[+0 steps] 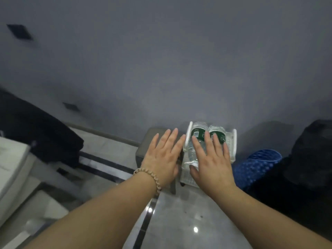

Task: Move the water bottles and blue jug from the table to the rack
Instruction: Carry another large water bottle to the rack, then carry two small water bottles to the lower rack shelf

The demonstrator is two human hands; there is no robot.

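two water bottles [197, 131] lie on their sides, side by side, in a white rack [234, 138] on a low brown stool [149, 139] against the grey wall. green labels, caps toward the camera as far as i can tell.

right hand [213, 164] is over the bottles, fingers [209, 142] straight and spread, gripping nothing. can't tell if they touch the plastic or just hover. left hand [162, 155] is flat too, fingers straight and holding nothing, just beside the rack's left rail, over the stool. beaded bracelet [149, 178] on that wrist.

handling: clear thin plastic, look filled, so moderate weight, smooth and rounded. likely to roll when laid flat and to dent if squeezed. best hold is round the labelled middle. the rack looks like light plastic and could shift if pushed.

hard to see: the right hand covers the lower bottle bodies and most of the rack floor. a blue bumpy object [258, 166] sits right of the rack on the floor; can't tell if it is the jug. no desk clearly in view. dark shapes left and right are blurred, unidentifiable. the whole frame is soft with motion blur.
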